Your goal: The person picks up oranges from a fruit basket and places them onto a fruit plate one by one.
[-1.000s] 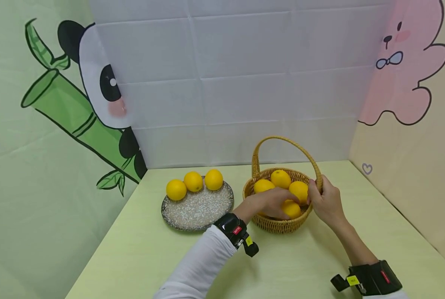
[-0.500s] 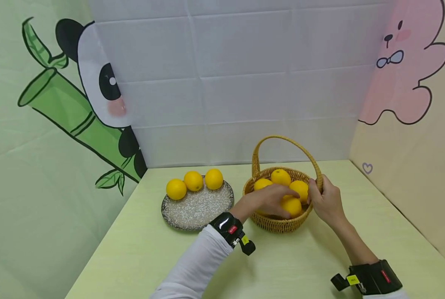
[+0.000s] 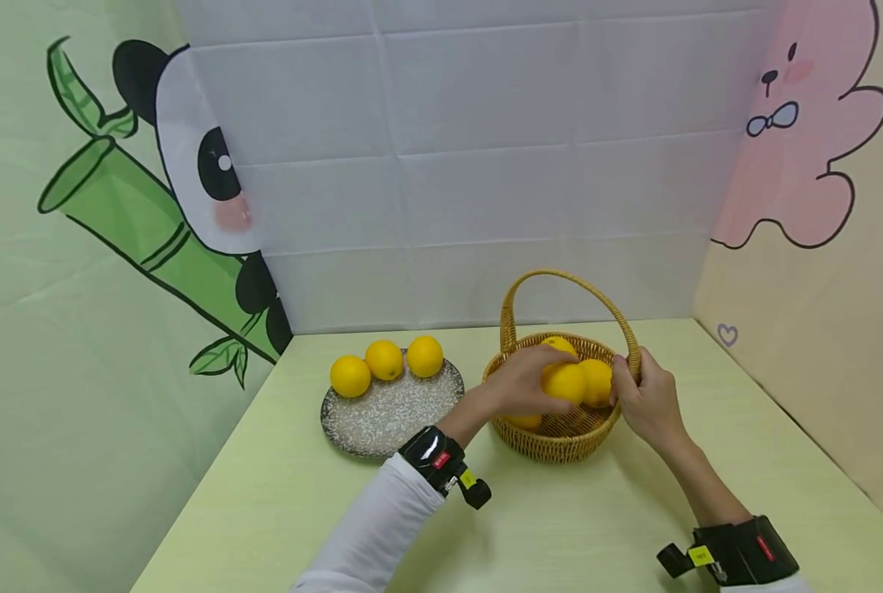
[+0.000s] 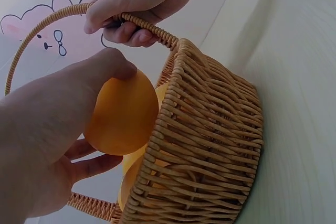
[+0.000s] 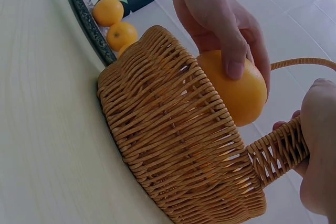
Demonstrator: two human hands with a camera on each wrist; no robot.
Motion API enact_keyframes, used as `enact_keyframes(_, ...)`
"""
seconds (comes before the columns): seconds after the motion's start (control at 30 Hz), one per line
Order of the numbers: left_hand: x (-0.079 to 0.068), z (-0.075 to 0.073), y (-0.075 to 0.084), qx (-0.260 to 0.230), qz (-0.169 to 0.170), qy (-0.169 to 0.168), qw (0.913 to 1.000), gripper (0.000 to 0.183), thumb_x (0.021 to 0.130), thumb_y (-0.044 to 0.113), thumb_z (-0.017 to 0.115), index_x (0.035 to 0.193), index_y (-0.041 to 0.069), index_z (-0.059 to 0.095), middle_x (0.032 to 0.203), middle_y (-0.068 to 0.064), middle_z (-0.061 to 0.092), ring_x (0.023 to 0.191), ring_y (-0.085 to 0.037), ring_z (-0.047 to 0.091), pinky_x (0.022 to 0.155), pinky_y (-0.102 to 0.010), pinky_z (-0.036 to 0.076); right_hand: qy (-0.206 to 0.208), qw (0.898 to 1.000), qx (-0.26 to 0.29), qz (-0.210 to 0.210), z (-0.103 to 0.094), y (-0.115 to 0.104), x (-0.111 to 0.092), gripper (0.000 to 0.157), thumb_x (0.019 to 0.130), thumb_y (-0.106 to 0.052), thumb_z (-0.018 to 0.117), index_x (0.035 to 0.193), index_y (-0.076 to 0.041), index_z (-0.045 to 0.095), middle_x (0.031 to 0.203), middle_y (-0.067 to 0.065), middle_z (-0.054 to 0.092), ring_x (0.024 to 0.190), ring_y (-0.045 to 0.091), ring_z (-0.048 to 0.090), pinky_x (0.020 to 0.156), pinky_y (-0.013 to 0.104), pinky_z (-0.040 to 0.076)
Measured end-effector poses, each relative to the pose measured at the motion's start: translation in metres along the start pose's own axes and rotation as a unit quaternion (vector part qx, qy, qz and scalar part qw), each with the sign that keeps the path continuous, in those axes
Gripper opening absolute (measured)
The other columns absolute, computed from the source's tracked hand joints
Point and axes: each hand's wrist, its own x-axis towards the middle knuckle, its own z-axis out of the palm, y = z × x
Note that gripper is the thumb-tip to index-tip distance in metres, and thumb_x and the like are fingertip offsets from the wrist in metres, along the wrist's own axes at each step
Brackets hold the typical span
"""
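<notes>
My left hand (image 3: 528, 381) grips an orange (image 3: 564, 384) between thumb and fingers, at the rim of a wicker basket (image 3: 553, 447). In the left wrist view the held orange (image 4: 125, 113) is raised to the basket's mouth, with more oranges behind the weave. My right hand (image 3: 647, 399) holds the basket's handle (image 3: 569, 280) low on its right side; its fingers wrap round the handle in the left wrist view. Other oranges lie inside the basket, one (image 3: 598, 382) by the right wall, partly hidden by my left hand and the held fruit.
Left of the basket lies a speckled grey plate (image 3: 393, 420) with a dark rim. Three oranges (image 3: 385, 360) sit along its far edge. The pale table (image 3: 560, 527) meets a white cloth backdrop (image 3: 478, 165) behind, with side walls left and right.
My left hand has lifted the orange from the basket's front and moved it up and slightly left. My right hand stays on the handle, and the basket has not moved.
</notes>
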Motion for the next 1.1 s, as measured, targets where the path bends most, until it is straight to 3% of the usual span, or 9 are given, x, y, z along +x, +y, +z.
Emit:
enact_keyframes(0.17,-0.007,-0.007,-0.002,-0.015,-0.017,0.044,0.9988,0.066,0.083,0.043,0.079,0.141,0.018,0.063,0.134,0.002,0.062,0.107,-0.007,0.055,0.077,-0.019,0.050,0.001,1.000,0.001,-0.009,0.000,0.002,0.000,0.026,0.108,-0.014,0.049,0.083,-0.008,0.052,0.056,0.005,0.059,0.041,0.015,0.049,0.031,0.023,0.036)
enact_keyframes(0.5,-0.025,-0.022,-0.011,-0.075,-0.026,0.114,0.9904,0.066,0.082,0.037,0.081,0.141,0.015,0.063,0.137,0.001,0.062,0.107,-0.009,0.057,0.078,-0.021,0.055,0.003,1.000,-0.001,-0.013,0.001,0.004,0.001,0.026,0.108,-0.015,0.049,0.084,-0.009,0.052,0.057,0.006,0.059,0.042,0.015,0.050,0.033,0.022,0.038)
enact_keyframes(0.67,-0.039,-0.031,-0.013,-0.098,-0.028,0.133,0.9859,0.066,0.082,0.035,0.082,0.141,0.013,0.063,0.136,0.003,0.060,0.104,-0.008,0.058,0.079,-0.021,0.056,0.006,1.000,-0.005,-0.013,0.002,0.003,-0.001,0.026,0.108,-0.015,0.049,0.084,-0.009,0.052,0.056,0.006,0.059,0.042,0.014,0.050,0.034,0.022,0.038)
enact_keyframes(0.97,-0.069,-0.047,-0.022,-0.120,-0.022,0.174,0.9773,0.065,0.082,0.031,0.084,0.141,0.014,0.063,0.141,0.000,0.059,0.124,-0.008,0.052,0.083,-0.024,0.058,0.011,1.000,-0.012,-0.008,0.002,-0.009,-0.008,0.026,0.108,-0.015,0.049,0.084,-0.008,0.052,0.056,0.004,0.059,0.042,0.015,0.050,0.033,0.022,0.038)
enact_keyframes(1.1,-0.080,-0.053,-0.027,-0.146,-0.017,0.182,0.9723,0.065,0.082,0.028,0.084,0.141,0.013,0.063,0.142,-0.004,0.059,0.124,-0.006,0.052,0.081,-0.025,0.059,0.014,1.000,-0.018,-0.005,0.002,-0.015,-0.010,0.026,0.108,-0.016,0.048,0.083,-0.008,0.052,0.056,0.004,0.058,0.042,0.015,0.050,0.033,0.023,0.038)
